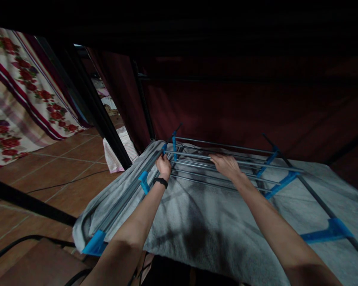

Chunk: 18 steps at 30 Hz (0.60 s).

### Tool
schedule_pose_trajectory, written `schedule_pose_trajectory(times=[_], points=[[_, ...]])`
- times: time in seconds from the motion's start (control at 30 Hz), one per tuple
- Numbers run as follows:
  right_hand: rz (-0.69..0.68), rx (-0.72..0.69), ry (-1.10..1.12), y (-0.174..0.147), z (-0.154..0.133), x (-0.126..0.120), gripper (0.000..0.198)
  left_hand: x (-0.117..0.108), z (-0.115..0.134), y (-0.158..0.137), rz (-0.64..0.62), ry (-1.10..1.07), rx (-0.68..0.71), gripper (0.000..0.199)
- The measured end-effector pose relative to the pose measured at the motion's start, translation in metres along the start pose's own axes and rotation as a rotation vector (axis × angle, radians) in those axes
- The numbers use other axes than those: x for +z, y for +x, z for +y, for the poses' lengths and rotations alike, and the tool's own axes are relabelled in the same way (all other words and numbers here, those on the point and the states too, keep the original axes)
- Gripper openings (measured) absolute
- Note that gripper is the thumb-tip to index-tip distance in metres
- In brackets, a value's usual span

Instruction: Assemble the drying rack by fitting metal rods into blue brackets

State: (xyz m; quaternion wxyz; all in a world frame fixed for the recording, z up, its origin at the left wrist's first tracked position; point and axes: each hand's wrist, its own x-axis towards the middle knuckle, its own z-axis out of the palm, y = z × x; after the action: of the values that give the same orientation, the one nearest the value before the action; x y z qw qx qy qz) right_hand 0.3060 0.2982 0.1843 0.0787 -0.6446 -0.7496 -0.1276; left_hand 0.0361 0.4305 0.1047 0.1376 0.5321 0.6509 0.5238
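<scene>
A rack of grey metal rods (pixel 197 183) with blue plastic brackets lies on a grey blanket (pixel 191 222). My left hand (pixel 164 166) is closed at the rack's left side, just below a blue bracket (pixel 164 148) where a rod's end meets the frame. My left fingertips are partly hidden. Farther right, my right hand (pixel 225 165) grips the long upper rod (pixel 256 163), fingers wrapped over it. Larger blue brackets (pixel 282 184) join the rods to a dark side pole (pixel 316 200) on the right. A black band (pixel 161 182) circles my left wrist.
Dark metal bed posts (pixel 107 127) and a dark overhead frame surround the blanket. A maroon curtain (pixel 226 107) hangs behind. To the left are a floral cloth (pixel 32 95), a tiled floor (pixel 62 167) with a black cable, and a white cloth (pixel 115 153).
</scene>
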Motion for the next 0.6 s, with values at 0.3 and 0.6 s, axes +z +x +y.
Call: schedule_pose_trajectory(times=[0.3,0.6], points=[[-0.052,0.014,0.066,0.007,0.005,-0.004,0.039,-0.004,0.002,-0.003,-0.006,0.061,-0.014,0.03],[-0.047,0.012,0.124,0.004,0.002,0.003,0.038,-0.014,0.007,0.005,-0.079,0.007,-0.006,0.028]])
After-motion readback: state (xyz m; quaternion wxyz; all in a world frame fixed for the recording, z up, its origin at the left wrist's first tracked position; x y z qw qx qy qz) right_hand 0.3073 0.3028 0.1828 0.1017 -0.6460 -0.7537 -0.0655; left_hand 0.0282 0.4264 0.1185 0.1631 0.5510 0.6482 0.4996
